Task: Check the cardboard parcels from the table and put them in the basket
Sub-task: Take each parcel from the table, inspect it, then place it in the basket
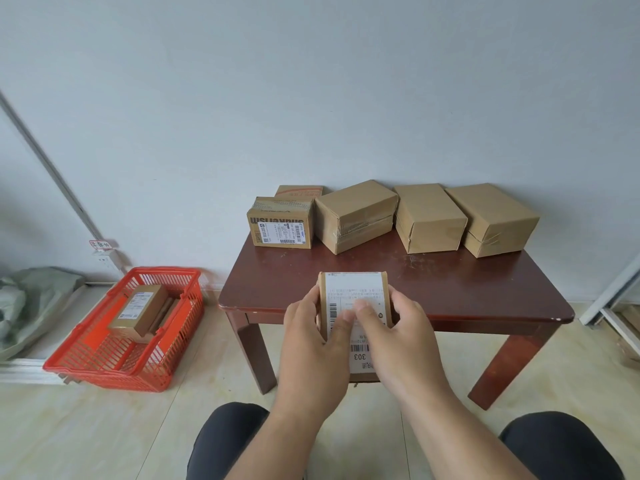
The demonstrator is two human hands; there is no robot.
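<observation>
A: Both hands are holding a parcel (353, 299) up over the near edge of the surface (450, 292), label side facing the person. The left hand (313, 337) is curling round its left side, the right hand (398, 327) round its right, and both thumbs are pressing on the white label (356, 289).

B: So they're reading it. That looks like the check step to me.

A: Agreed. Five more parcels are waiting at the back: a printed box (281, 223) with another one (299, 191) just behind it, then three plain boxes in a row, one (356, 216), two (429, 218), three (491, 218).

B: And the basket (162, 341)?

A: Red, sitting on the floor well to the left of the surface, with a labelled box (138, 311) already lying in it on top of something brown I can't make out.

B: What's worrying you from here?

A: The carry. The basket is low and off to the side, so the person is going to be reaching down and across. If one hand is letting go early, the other is gripping only one side and the box could tip out.

B: And landing on that box inside?

A: It could slide off at a tilt, or clip the rim if it's dropped rather than lowered.
</observation>
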